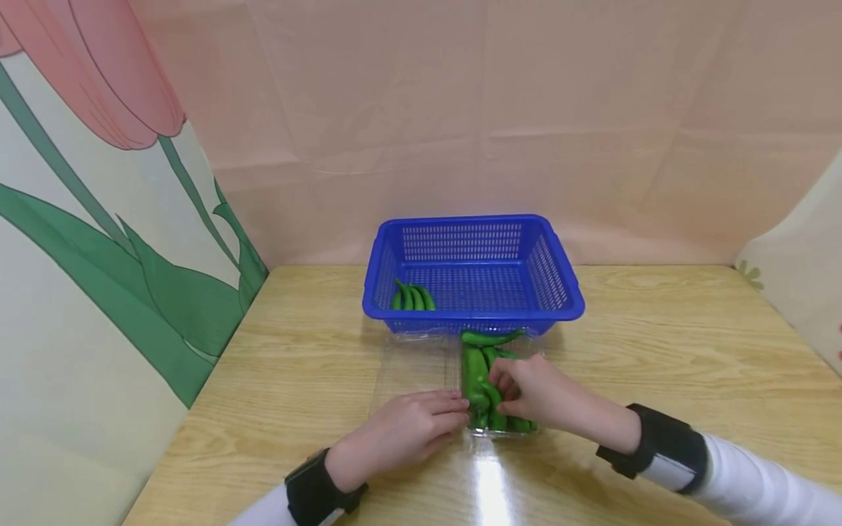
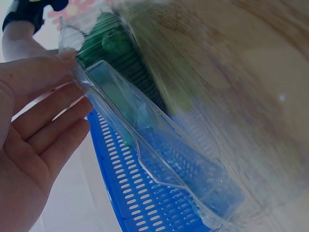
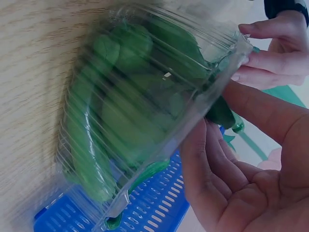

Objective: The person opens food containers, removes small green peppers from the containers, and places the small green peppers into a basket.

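Clear container [image 1: 503, 434] with green peppers sits on the desk [image 1: 316, 351], just nearside of the blue basket [image 1: 473, 315], long axis toward it. Right hand [image 1: 539, 394]: fingers curled, pinching a curved pepper [image 1: 496, 409]; that one's long axis also runs roughly basketward, thin end that way. Top pepper [image 1: 490, 339] lies crosswise, along the basket's near wall. Left hand [image 1: 411, 425]: fingers nearly straight, touching the container's basket-left edge. Right fingers hide some peppers; clear lid barely readable; wrist views dim, pepper shapes blurred through plastic.
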### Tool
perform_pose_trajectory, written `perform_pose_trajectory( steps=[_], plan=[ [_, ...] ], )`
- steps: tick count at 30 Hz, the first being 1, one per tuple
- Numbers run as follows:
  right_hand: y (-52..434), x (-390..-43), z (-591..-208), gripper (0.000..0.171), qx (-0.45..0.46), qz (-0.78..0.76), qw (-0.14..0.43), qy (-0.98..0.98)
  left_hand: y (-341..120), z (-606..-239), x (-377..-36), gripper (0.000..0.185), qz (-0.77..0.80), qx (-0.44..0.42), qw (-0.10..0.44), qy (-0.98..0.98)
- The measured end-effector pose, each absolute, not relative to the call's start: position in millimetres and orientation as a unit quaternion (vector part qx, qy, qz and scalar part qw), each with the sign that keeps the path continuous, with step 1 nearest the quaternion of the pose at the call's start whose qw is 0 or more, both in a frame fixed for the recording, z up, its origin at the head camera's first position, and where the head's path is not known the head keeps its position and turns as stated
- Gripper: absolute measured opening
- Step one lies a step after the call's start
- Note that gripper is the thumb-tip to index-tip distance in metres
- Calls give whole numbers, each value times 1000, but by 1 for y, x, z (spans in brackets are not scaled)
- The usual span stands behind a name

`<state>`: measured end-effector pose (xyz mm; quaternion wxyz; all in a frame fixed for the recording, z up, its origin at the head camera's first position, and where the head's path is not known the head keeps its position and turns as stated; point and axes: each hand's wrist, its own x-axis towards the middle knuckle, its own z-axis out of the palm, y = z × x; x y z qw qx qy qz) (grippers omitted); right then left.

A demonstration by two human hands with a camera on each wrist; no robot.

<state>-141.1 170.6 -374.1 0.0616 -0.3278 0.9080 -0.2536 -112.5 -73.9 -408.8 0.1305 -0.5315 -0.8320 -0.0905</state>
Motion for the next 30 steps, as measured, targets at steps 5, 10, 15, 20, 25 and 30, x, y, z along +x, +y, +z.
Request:
perform_pose_trajectory(
  steps=[5, 10, 15, 20, 25, 30],
  plan=[
    [170, -140, -374, 27, -325, -262, 72, 906, -74, -409, -113, 28, -92, -535, 134, -829],
    [170, -140, -374, 27, -329, -268, 68, 903, -75, -410, -113, 28, -97, -537, 136, -827],
    [171, -141, -374, 27, -330, -278, 67, 899, -75, -411, -114, 29, -102, -541, 141, -823],
    [171, -141, -375, 27, -324, -291, 65, 898, -75, -411, -113, 29, -103, -541, 140, -823],
    [172, -141, -374, 25, -319, -296, 60, 899, -75, -410, -113, 29, -106, -540, 139, -824],
    [174, -143, -372, 23, -309, -291, 48, 904, -75, -411, -113, 29, -103, -542, 146, -821]
  ],
)
